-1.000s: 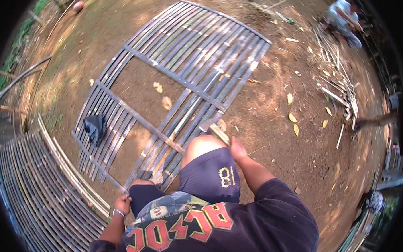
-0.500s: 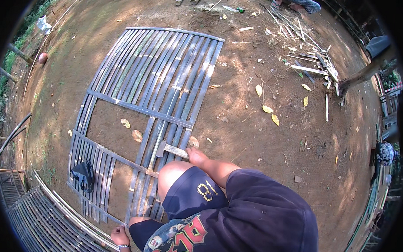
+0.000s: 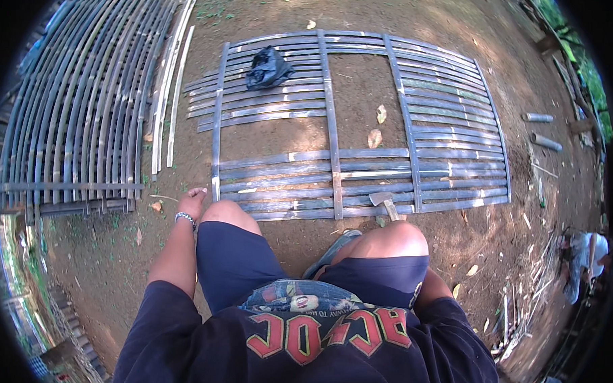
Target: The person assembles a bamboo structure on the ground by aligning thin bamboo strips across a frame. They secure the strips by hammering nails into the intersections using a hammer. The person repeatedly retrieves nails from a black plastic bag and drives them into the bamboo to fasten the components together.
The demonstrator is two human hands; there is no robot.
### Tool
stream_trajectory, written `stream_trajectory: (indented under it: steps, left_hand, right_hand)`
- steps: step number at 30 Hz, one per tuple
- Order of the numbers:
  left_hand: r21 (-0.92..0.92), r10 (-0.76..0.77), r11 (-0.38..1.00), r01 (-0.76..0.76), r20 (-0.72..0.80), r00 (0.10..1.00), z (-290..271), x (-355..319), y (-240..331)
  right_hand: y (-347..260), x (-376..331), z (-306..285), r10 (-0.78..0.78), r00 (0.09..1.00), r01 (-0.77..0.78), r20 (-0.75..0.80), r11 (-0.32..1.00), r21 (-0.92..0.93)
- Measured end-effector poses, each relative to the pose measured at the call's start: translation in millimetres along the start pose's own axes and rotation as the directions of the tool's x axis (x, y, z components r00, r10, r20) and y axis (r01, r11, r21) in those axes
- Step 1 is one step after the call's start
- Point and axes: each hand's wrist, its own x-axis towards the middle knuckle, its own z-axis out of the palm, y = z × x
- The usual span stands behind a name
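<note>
I see the bamboo panel [image 3: 331,123] lying on the dirt ahead, its middle band lacking slats. My left hand [image 3: 193,201] rests loosely curled at its corner; the right hand is hidden. The hammer [image 3: 386,203] lies on the near edge.

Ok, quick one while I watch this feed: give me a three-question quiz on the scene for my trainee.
1. What lies on the far left part of the bamboo slat panel? A) a black plastic bag B) a bucket C) a coil of rope
2. True or false: the left hand rests on that bag.
3. Beside which knee does the hammer head show?

Key: 1 A. 2 False: it is down at the panel's near left corner, far from the bag. 3 The right knee.
</note>
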Motion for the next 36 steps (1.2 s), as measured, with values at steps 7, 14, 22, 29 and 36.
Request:
stream_trajectory:
  steps: [7,14,22,29,36]
  left_hand:
    - [0.509,-0.151,0.855,0.101,0.058,0.987,-37.4,-75.8,-121.5]
    - [0.751,-0.161,0.659,0.037,0.092,0.983,-88.5,-45.3,-125.2]
    - [0.299,0.054,0.948,-0.111,0.193,0.980,-3.4,-16.0,-3.7]
    - [0.083,-0.022,0.997,0.002,0.233,0.972,41.5,-5.3,-38.0]
    - [0.292,-0.313,0.930,0.223,0.312,0.897,61.3,-106.3,-37.6]
  right_hand:
    - [-79.6,1.7,-64.3,-0.344,0.938,0.222,-0.049,0.702,-0.677]
    - [-218.1,39.8,-46.2,-0.607,0.781,0.380,-0.147,0.648,-0.660]
    - [-156.6,45.6,46.6,-0.400,0.914,0.310,-0.074,0.802,-0.510]
    - [-119.5,15.4,13.6,-0.197,0.962,0.268,0.190,0.536,-0.801]
    - [-53.4,10.1,-38.0,-0.160,0.981,0.156,0.107,0.341,-0.927]
